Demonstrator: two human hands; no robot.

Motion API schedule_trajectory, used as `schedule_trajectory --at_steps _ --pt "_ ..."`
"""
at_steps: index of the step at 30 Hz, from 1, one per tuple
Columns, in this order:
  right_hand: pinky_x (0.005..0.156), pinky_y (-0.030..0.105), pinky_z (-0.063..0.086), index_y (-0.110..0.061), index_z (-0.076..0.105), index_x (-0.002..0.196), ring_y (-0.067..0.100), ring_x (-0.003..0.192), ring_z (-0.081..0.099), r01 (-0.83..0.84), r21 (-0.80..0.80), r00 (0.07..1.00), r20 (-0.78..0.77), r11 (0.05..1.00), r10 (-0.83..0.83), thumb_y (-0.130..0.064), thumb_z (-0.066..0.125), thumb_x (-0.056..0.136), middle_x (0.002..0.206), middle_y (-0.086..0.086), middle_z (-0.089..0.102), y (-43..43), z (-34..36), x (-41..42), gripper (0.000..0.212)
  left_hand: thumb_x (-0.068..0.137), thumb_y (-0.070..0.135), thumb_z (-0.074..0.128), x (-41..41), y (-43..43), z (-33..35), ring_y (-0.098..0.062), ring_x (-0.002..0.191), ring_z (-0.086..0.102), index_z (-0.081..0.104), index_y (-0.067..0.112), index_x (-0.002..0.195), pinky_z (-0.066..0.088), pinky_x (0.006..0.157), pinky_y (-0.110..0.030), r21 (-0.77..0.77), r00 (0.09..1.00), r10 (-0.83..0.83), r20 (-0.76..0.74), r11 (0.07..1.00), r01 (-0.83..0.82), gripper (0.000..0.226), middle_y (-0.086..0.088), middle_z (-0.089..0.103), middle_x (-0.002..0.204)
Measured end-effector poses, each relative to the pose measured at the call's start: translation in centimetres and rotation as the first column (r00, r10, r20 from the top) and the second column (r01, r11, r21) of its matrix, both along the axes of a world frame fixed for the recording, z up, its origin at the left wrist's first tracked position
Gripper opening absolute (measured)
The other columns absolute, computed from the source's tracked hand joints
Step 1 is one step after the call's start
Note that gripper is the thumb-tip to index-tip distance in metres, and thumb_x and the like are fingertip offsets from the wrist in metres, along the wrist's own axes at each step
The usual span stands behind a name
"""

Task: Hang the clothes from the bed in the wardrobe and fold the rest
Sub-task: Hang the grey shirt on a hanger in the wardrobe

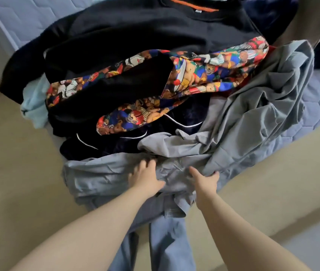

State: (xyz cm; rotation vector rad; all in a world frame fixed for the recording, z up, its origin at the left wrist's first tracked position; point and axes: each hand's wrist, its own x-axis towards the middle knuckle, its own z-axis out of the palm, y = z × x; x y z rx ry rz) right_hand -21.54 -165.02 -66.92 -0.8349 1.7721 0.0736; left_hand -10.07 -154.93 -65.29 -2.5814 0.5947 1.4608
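Observation:
A heap of clothes lies on the corner of the bed (311, 106). On top at the back is a black sweatshirt (135, 30) with an orange collar. Below it lies a bear-print garment (200, 75) with a black lining, then a dark navy piece (116, 145) with white piping. A crumpled grey garment (252, 106) spreads across the front and right. My left hand (145, 177) rests on this grey fabric, fingers bent into it. My right hand (206, 179) grips a fold of the same grey cloth, thumb on top.
A pale blue garment (34, 106) sticks out on the left of the heap. Beige floor (18, 163) surrounds the bed corner. Blue-grey trousers (167, 241) hang over the bed's front edge between my arms. Dark fabric (272, 12) lies at the back right.

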Motion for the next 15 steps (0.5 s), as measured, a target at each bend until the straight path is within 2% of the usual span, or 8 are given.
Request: schedule_trajectory --at_steps 2,4,6,8,10,12,14,15 --pt "0.089 0.041 0.05 -0.012 0.046 0.126 0.031 0.103 0.057 0.007 -0.002 1.0 0.015 1.0 -0.007 -0.017 0.068 0.079 0.12 0.011 0.058 -1.0 -1.1 0.0 0.052 0.09 0.038 0.051 -0.1 -0.6 -0.8 -0.026 0.125 0.036 0.05 0.029 0.115 0.031 0.099 -0.038 0.0 0.998 0.042 0.055 0.999 -0.042 0.026 -0.004 0.042 0.132" --pt "0.083 0.039 0.049 -0.012 0.055 0.112 0.03 0.093 0.057 -0.016 -0.008 1.0 -0.014 1.0 0.016 -0.012 0.059 0.083 0.105 0.01 0.061 -1.7 -1.0 0.1 0.03 0.094 0.029 0.044 0.2 -0.6 -0.8 -0.027 0.11 0.049 0.052 0.026 0.097 0.037 0.086 -0.034 -0.077 0.984 0.165 0.064 0.984 -0.16 0.009 -0.005 0.055 0.114" --pt "0.086 0.039 0.048 -0.012 0.056 0.102 0.029 0.09 0.056 -0.022 -0.044 1.0 -0.015 0.999 0.021 -0.01 0.054 0.084 0.097 0.009 0.061 -1.6 -0.1 0.6 0.019 0.097 0.028 0.04 0.8 -0.2 0.1 -0.026 0.087 0.056 0.047 0.023 0.091 0.039 0.065 -0.031 -0.162 0.959 0.284 -0.009 0.946 -0.282 0.01 -0.005 0.061 0.096" --pt "0.086 0.038 0.048 -0.014 0.055 0.093 0.027 0.09 0.056 -0.026 -0.091 1.0 0.014 0.995 0.027 -0.01 0.053 0.083 0.089 0.004 0.061 -1.2 1.9 2.0 0.011 0.098 0.027 0.038 1.6 0.2 1.7 -0.019 0.072 0.052 0.046 0.024 0.093 0.034 0.054 -0.029 -0.24 0.924 0.38 -0.038 0.894 -0.378 0.01 -0.001 0.058 0.085" --pt "0.082 0.038 0.049 -0.013 0.055 0.089 0.026 0.087 0.057 -0.061 -0.113 0.994 0.078 0.992 0.07 -0.01 0.053 0.081 0.086 0.004 0.061 -0.8 4.3 3.9 0.009 0.098 0.026 0.038 2.6 0.8 3.3 -0.019 0.074 0.051 0.046 0.023 0.095 0.033 0.055 -0.029 -0.301 0.871 0.49 -0.033 0.826 -0.476 0.009 0.002 0.055 0.083" --pt "0.065 0.031 0.046 -0.013 0.053 0.079 0.021 0.073 0.054 -0.183 -0.142 0.967 0.15 0.973 0.204 -0.01 0.052 0.081 0.074 0.002 0.058 -0.4 7.0 6.0 0.004 0.098 0.024 0.039 4.0 1.7 5.2 -0.018 0.076 0.05 0.046 0.025 0.09 0.033 0.057 -0.028 -0.374 0.779 0.626 -0.04 0.713 -0.593 0.01 0.005 0.053 0.08" --pt "0.054 0.026 0.038 -0.015 0.043 0.067 0.018 0.061 0.046 -0.27 -0.167 0.927 0.22 0.948 0.303 -0.009 0.052 0.081 0.063 0.0 0.05 -0.1 9.9 8.2 0.017 0.097 0.024 0.041 5.4 2.8 7.4 -0.014 0.071 0.049 0.046 0.029 0.082 0.032 0.054 -0.025 -0.445 0.704 0.71 -0.023 0.623 -0.643 0.016 0.006 0.053 0.077" --pt "0.054 0.027 0.035 -0.015 0.038 0.064 0.019 0.06 0.043 -0.304 -0.177 0.904 0.256 0.936 0.342 -0.008 0.052 0.08 0.06 0.0 0.046 0.1 11.3 9.3 0.023 0.096 0.024 0.042 6.2 3.5 8.7 -0.011 0.068 0.049 0.045 0.031 0.078 0.031 0.054 -0.025 -0.48 0.669 0.743 -0.013 0.582 -0.656 0.02 0.006 0.053 0.076"
